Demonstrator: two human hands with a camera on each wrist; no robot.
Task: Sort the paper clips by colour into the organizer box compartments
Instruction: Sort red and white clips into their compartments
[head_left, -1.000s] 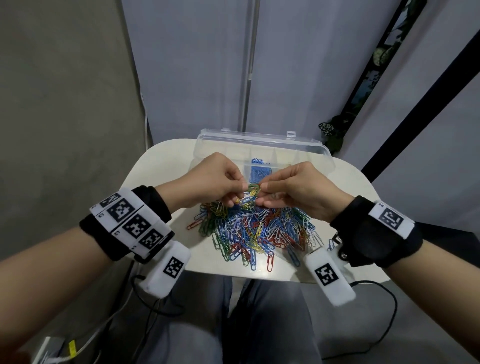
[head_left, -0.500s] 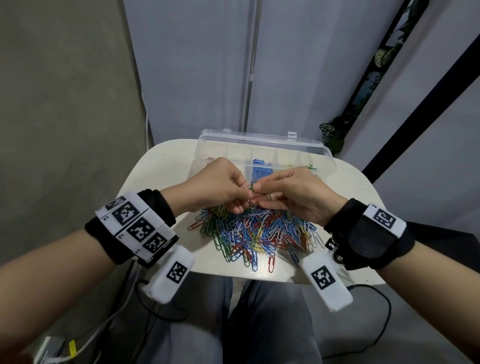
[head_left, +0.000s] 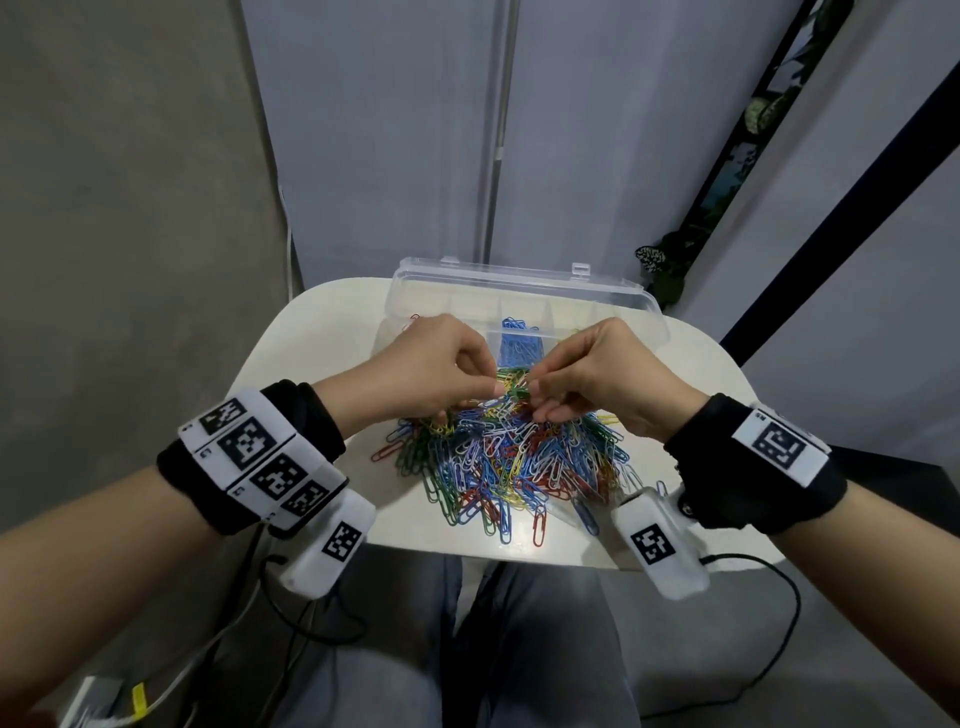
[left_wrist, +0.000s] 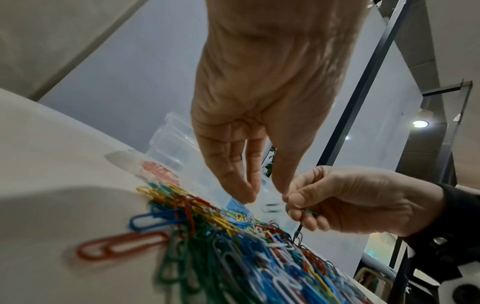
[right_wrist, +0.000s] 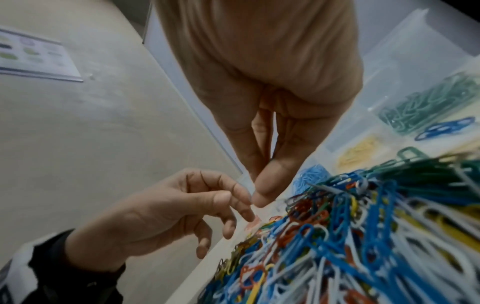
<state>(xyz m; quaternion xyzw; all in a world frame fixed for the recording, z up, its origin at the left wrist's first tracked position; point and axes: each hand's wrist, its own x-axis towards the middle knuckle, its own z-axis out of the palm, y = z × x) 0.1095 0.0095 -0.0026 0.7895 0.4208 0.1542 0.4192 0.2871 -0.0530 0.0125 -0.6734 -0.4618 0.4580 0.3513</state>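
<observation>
Since the picture half a second back, both hands have dropped a little closer to the heap, and the fingertips that were then pressed together over the box's near wall now stand just apart. The right hand (head_left: 608, 384) pinches a green paper clip (left_wrist: 310, 211) between thumb and forefinger, its other fingers curled under; only a short green stretch shows past the fingertips, so which way its long axis runs cannot be told for sure. A dark clip (left_wrist: 298, 234) hangs below that hand, long axis roughly upright, its lower end down among the heap. The left hand (head_left: 431, 371) hangs fingers-down beside it, thumb and forefinger close together but with nothing seen between them, its thumb tip nearly touching the right hand's fingers. The heap of mixed paper clips (head_left: 509, 462) lies on the middle of the tabletop (head_left: 311, 338) and reaches toward its near edge, directly under and in front of both hands. The clear organizer box (head_left: 519, 283) stands along the far edge, lid raised; in it blue clips (head_left: 519, 345) fill a middle compartment between the two hands, red clips (left_wrist: 158, 172) lie at the left end, and yellow clips (right_wrist: 361, 152) and green clips (right_wrist: 428, 107) toward the right.
</observation>
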